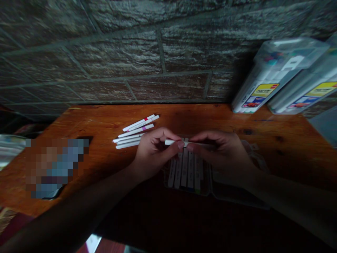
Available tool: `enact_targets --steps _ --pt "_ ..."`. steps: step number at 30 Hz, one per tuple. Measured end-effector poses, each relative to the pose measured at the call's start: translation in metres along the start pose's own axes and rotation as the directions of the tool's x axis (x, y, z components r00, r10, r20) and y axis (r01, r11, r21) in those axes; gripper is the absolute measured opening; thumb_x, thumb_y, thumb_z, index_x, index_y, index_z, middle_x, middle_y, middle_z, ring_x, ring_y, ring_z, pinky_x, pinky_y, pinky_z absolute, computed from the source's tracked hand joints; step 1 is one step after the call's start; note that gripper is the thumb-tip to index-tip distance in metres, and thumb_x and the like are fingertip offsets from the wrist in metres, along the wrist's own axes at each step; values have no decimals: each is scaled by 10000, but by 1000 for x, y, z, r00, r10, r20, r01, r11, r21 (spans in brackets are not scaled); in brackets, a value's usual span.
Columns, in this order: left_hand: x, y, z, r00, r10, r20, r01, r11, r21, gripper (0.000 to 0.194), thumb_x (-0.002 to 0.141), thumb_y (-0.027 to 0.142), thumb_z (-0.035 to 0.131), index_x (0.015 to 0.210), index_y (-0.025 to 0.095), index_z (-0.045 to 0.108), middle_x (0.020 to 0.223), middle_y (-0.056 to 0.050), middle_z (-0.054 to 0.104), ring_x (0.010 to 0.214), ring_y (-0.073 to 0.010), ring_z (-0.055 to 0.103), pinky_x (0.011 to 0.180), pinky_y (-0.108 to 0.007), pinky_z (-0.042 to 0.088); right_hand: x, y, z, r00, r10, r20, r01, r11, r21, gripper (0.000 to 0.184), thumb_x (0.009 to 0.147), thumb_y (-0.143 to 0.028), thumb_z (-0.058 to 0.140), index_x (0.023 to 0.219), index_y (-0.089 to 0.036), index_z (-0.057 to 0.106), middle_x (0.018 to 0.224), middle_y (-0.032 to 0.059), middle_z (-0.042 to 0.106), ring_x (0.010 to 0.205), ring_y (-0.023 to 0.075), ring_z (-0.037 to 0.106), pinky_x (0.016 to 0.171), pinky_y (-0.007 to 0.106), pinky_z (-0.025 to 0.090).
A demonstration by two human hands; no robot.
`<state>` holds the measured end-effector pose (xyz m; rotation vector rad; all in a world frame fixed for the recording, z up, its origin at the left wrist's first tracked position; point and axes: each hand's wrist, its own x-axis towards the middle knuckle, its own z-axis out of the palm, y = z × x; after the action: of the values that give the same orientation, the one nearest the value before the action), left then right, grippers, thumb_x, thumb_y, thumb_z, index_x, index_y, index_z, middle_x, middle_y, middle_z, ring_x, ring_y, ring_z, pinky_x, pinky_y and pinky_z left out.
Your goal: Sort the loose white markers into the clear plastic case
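While the left hand [154, 150] pinches a white marker [170, 142], the right hand [225, 151] grips it too, above the open case [210, 183].

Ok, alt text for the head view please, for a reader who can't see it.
A person's left hand and right hand hold a white marker above an open clear case of upright-lettered markers on a wooden table. Loose white markers lie to the left; two clear marker cases stand at right by a brick-patterned wall.
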<state>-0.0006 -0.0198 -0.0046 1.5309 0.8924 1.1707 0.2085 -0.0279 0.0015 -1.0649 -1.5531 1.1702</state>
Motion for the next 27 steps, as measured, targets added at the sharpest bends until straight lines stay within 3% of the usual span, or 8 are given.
enact_targets --steps 7,13,22,27 --pt "-4 7 4 994 30 101 -32 999 22 84 954 217 717 881 175 717 656 -4 724 495 -96 654 448 -180 501 -6 -3 2 995 -10 95 20 995 -99 100 907 -348 824 889 -250 825 847 15 831 740 181 757 671 290 570" --pt "-6 11 3 989 30 147 -37 998 48 162 1007 271 652 917 174 744 683 -25 723 528 -107 659 457 -196 491 -7 -5 2 997 -14 74 28 984 -179 187 897 -418 825 817 -249 819 727 5 787 639 167 693 580 283 509" --pt "-5 11 2 988 69 141 -75 997 34 124 996 228 664 918 179 747 691 -17 723 547 -97 655 488 -192 505 -8 -5 1 997 -8 75 17 991 -129 102 906 -382 830 861 -291 835 795 4 820 689 193 743 613 306 552" --pt "-5 8 1 993 43 113 -46 999 26 152 1002 304 680 934 186 748 689 -21 731 523 -105 646 471 -204 504 -8 -4 2 998 3 58 2 996 -88 71 906 -367 833 886 -300 845 871 9 842 732 200 772 664 318 597"
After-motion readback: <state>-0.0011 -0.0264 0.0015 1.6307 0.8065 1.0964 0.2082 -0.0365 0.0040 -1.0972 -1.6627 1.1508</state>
